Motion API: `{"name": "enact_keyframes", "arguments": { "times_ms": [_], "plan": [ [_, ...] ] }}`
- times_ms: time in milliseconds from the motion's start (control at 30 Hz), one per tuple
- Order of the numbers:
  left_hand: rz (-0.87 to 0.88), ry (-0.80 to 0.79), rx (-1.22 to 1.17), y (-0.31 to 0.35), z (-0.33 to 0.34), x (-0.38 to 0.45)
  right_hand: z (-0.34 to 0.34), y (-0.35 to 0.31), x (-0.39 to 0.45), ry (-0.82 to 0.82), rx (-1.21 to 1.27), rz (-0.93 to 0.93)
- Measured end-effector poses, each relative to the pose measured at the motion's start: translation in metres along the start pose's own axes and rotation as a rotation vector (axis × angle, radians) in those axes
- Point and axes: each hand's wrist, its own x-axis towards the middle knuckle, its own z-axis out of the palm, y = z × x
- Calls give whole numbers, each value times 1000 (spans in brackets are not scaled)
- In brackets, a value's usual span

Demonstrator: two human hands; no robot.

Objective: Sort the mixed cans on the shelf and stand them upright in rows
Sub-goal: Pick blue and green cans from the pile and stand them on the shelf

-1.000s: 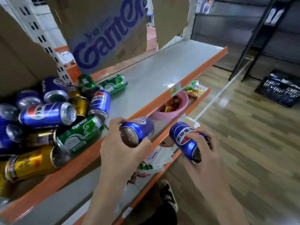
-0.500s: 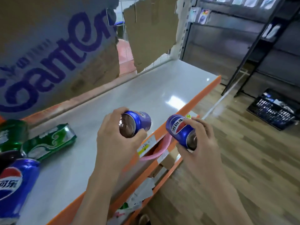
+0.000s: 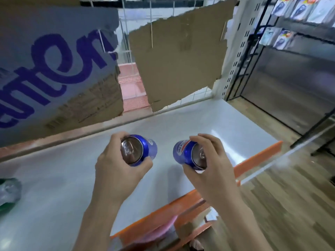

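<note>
Two blue cans held above the bare right end of the shelf [image 3: 54,178].

Left to right: at the frame's left edge a blurred green can [image 3: 8,192] lies on the shelf, cut off so that its label cannot be read; behind it a cardboard box [image 3: 54,73] with purple lettering is cropped (only part of the word shows). The left hand [image 3: 117,171] reaches forward, its grip closed round the left blue can [image 3: 139,150], thumb below and fingers over the top, the can tilted with its lid end toward the camera. Just beside it, apart, the right hand [image 3: 212,165] has its grip closed round the right blue can [image 3: 188,154], likewise tilted, logo partly visible. Both cans are above the shelf, not touching it. The lower shelves beneath the orange edge [image 3: 257,158] are blurred; their contents cannot be made out.
</note>
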Motion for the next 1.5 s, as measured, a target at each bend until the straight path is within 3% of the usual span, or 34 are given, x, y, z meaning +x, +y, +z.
{"name": "enact_keyframes", "arguments": {
  "times_ms": [333, 567, 800, 967, 1133, 1300, 1500],
  "plan": [
    [16, -133, 136, 84, 145, 99, -52, 125, 166, -191, -34, -42],
    [-62, -253, 328, 107, 194, 161, -42, 158, 242, -346, -137, -40],
    [-82, -375, 523, 115, 218, 181, -27, 176, 260, -486, -149, -48],
    [17, -393, 757, 118, 217, 182, -24, 182, 255, -461, -394, -245],
    [85, -309, 819, 116, 207, 154, -23, 179, 231, -192, -373, -284],
    [-16, -204, 829, 82, 174, 79, -19, 152, 166, -17, -301, -273],
    [-34, 15, 705, 2, 88, -61, 11, 100, 35, -116, -176, -273]
  ]
}}
